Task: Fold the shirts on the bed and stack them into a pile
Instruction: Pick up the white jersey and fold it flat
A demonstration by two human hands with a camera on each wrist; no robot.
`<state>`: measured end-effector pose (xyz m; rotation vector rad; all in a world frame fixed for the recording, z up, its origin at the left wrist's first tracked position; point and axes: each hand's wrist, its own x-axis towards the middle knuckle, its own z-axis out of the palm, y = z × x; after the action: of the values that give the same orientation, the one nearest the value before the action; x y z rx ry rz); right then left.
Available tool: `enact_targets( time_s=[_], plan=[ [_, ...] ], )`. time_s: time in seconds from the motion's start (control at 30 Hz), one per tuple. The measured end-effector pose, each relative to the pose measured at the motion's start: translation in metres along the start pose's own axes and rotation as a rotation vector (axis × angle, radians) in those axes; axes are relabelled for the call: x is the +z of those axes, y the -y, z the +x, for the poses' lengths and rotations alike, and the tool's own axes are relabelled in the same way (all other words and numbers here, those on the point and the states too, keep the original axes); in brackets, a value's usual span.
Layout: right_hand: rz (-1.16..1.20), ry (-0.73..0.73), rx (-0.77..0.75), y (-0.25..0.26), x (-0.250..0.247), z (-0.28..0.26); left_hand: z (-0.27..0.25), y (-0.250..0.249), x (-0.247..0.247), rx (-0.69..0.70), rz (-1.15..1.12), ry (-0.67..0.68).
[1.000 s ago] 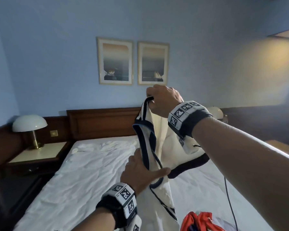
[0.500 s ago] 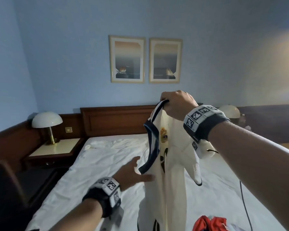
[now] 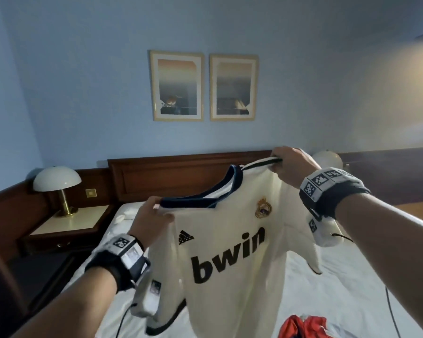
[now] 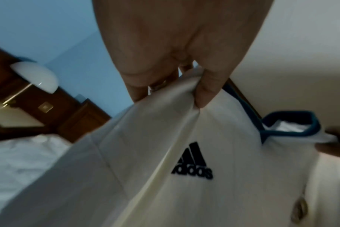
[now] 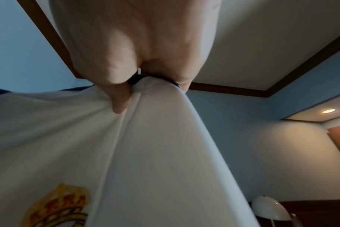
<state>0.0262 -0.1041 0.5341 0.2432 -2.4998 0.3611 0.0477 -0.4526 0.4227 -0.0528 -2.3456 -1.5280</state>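
- A white jersey with a navy collar was held up in the air above the bed, its front turned toward the head camera.
- The jersey's shoulder on the left was pinched by the left hand; in the left wrist view the thumb was seen pressed into bunched cloth, with the other fingers curled behind it.
- The opposite shoulder was gripped by the right hand, held higher than the left; in the right wrist view the fabric was clamped between the thumb and the curled fingers.
- The cloth was stretched between the two hands, so that the collar ran on a slant, and the lower part hung free.
- A black "bwin" print, an adidas logo and a gold crest were shown on the chest.
- A red-orange garment lay crumpled on the white sheet at the bottom edge, beneath the jersey's hem.
- A domed lamp stood on a nightstand to the left of the wooden headboard.
- Two framed pictures hung side by side on the blue wall.
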Motion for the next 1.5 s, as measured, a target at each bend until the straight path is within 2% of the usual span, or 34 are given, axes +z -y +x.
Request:
enact_targets(
  time_s=[0.1,0.27,0.33,0.47,0.6,0.7,0.8,0.93,1.1,1.17,1.27,1.33,1.4,1.43,1.5],
  plan=[
    [0.015,0.052,0.003,-0.006,0.012,-0.005,0.008,-0.02,-0.017,0.061,0.167,0.018],
    [0.075,0.106,0.004,-0.007,0.032,-0.014,0.004,-0.052,-0.043,0.144,0.2,0.159],
    [0.086,0.14,0.023,-0.005,0.039,-0.016,0.007,-0.058,-0.051,0.17,0.259,0.175],
    [0.146,0.198,0.048,0.003,0.05,-0.018,0.016,-0.058,-0.058,0.281,0.453,0.096],
    [0.191,0.268,0.047,0.01,0.061,-0.017,0.022,-0.058,-0.068,0.269,0.485,0.105],
    [0.133,0.294,0.04,0.013,0.064,-0.019,0.025,-0.06,-0.075,0.268,0.609,0.115],
    [0.032,0.258,0.028,0.013,0.063,-0.022,0.028,-0.056,-0.08,0.316,0.763,0.003],
    [-0.025,0.157,0.028,0.018,0.065,-0.022,0.029,-0.05,-0.086,0.332,0.736,-0.104],
    [0.082,0.127,0.089,0.032,0.059,-0.019,0.032,-0.043,-0.089,0.224,0.667,-0.082],
    [0.125,0.134,0.055,0.043,0.056,-0.015,0.034,-0.041,-0.089,0.135,0.686,0.034],
    [0.113,0.172,-0.036,0.07,0.052,-0.011,0.029,-0.042,-0.072,0.084,0.738,0.369],
    [0.069,0.17,-0.129,0.089,0.052,-0.01,0.014,-0.041,-0.042,0.037,0.614,0.49],
    [-0.014,0.17,-0.254,0.106,0.05,-0.011,-0.006,-0.036,-0.006,-0.004,0.4,0.444],
    [-0.072,0.173,-0.316,0.111,0.05,-0.011,-0.008,-0.032,0.011,0.048,0.319,0.384],
    [-0.181,0.191,-0.393,0.115,0.049,-0.011,-0.004,-0.033,0.027,0.184,0.316,0.244]
  ],
)
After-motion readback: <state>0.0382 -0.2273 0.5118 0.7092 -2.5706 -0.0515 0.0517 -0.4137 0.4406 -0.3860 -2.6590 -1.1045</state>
